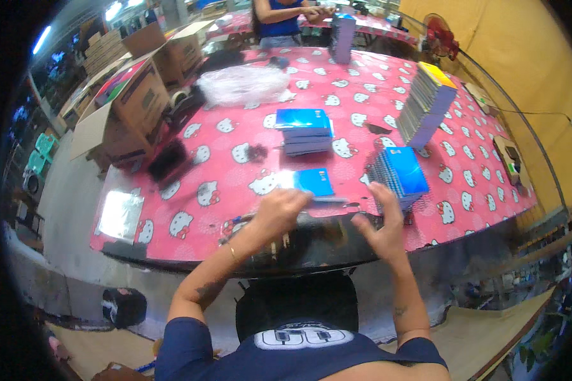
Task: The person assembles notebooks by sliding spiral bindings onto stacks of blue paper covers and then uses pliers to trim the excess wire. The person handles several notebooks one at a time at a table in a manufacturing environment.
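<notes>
My left hand [283,209] is closed at the table's near edge, its fingers pinched at the near end of a small blue-covered notebook [316,182]. A thin pale edge shows just below that cover; glare hides its left side. My right hand [384,222] is raised with thumb and fingers apart, holding nothing. Just beyond it stands a stack of blue spiral notebooks [407,171], coils facing left. Farther back in the middle sits another stack of blue notebooks [304,130].
A tall notebook stack with a yellow top [429,105] rises at the right. Clear plastic wrap [245,84] lies at the back, near an open cardboard box [130,108]. A clear plastic sheet [121,213] rests at the left corner. Across the table a person [279,16] works by another stack.
</notes>
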Available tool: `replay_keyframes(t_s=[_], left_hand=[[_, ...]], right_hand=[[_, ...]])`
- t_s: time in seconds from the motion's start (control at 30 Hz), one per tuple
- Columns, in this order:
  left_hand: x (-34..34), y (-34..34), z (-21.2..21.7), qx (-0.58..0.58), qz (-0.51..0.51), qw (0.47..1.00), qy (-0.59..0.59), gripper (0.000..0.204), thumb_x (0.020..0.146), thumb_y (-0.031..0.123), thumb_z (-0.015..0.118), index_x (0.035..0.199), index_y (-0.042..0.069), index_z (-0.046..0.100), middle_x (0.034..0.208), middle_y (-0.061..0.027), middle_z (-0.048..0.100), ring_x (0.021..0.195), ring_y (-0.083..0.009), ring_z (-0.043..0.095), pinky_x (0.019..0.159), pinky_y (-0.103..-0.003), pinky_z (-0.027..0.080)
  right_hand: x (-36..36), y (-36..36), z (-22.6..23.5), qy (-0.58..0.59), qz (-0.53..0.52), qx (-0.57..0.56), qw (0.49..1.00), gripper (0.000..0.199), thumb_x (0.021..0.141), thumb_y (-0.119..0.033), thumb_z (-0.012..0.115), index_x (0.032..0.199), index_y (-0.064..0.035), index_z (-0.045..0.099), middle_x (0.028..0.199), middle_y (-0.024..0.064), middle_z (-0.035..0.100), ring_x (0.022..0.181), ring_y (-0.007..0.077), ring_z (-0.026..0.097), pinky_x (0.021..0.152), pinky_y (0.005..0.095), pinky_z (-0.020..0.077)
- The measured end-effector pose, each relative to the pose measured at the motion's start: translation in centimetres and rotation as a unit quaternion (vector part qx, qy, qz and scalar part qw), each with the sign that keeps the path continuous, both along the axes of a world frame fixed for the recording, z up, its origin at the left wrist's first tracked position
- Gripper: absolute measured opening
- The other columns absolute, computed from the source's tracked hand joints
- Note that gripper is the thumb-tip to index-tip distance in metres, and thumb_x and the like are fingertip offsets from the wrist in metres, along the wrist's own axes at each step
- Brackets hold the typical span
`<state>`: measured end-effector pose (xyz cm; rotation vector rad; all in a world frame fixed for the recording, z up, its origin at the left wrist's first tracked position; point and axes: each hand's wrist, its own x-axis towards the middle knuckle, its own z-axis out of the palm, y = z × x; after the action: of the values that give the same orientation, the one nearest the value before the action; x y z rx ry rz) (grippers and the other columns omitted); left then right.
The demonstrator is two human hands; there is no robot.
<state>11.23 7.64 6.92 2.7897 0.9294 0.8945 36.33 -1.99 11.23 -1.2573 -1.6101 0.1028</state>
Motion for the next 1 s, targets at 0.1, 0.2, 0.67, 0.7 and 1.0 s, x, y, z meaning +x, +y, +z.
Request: replay_keyframes(t_s=[0.1,0.2,0.67,0.7,1.0], left_hand=[[1.3,-3.3,-2.2,-0.021,-0.051,0.998,-0.003,0.027,0.091,0.016,0.066,0.116,0.008,0.064,0.103,-0.0138,0.068,0.097,-0.0321,0.066,0.086,-0.047,0.052],[2.2,-5.8,-3.1,-0.049,0.050,0.985,-0.158,0.045,0.095,0.022,0.066,0.135,0.006,0.058,0.131,-0.0214,0.058,0.123,-0.0356,0.056,0.104,-0.047,0.044],[-24.1,5.8,-7.8,0.142,0.402,0.904,0.021,0.030,0.090,0.013,0.064,0.117,0.000,0.061,0.116,-0.0206,0.063,0.105,-0.0381,0.060,0.098,-0.051,0.044],[-23.8,6.0,-7.6,0.152,0.389,0.908,-0.021,0.026,0.091,0.013,0.064,0.113,0.000,0.062,0.113,-0.0200,0.063,0.100,-0.0379,0.061,0.094,-0.052,0.046],[-12.8,-9.7,-2.9,-0.396,-0.001,0.888,-0.233,0.022,0.096,0.014,0.064,0.112,-0.002,0.066,0.102,-0.0175,0.070,0.096,-0.0205,0.067,0.086,-0.037,0.052]], right_hand=[[-2.3,-0.8,-6.2,0.101,0.116,-0.178,0.972,0.045,0.082,-0.011,0.081,0.122,-0.0037,0.062,0.113,0.0116,0.069,0.110,0.0241,0.065,0.099,0.0369,0.0477],[-3.0,-1.6,-9.8,0.237,0.058,-0.179,0.953,0.043,0.080,0.001,0.080,0.117,-0.0048,0.059,0.104,0.0094,0.070,0.099,0.0190,0.067,0.092,0.0322,0.0510],[-3.5,-0.1,-10.6,0.332,0.172,-0.233,0.898,0.027,0.086,0.002,0.074,0.111,-0.0018,0.066,0.100,0.0023,0.067,0.093,0.0091,0.060,0.086,0.0244,0.0470],[-3.8,0.3,-10.1,0.359,0.169,-0.233,0.888,0.027,0.086,0.002,0.073,0.112,-0.0013,0.067,0.100,0.0018,0.067,0.092,0.0086,0.059,0.085,0.0242,0.0469],[-2.4,0.1,-11.3,0.284,0.196,-0.282,0.895,0.019,0.088,0.003,0.071,0.108,0.0011,0.071,0.103,0.0019,0.068,0.098,0.0101,0.060,0.090,0.0244,0.0455]])
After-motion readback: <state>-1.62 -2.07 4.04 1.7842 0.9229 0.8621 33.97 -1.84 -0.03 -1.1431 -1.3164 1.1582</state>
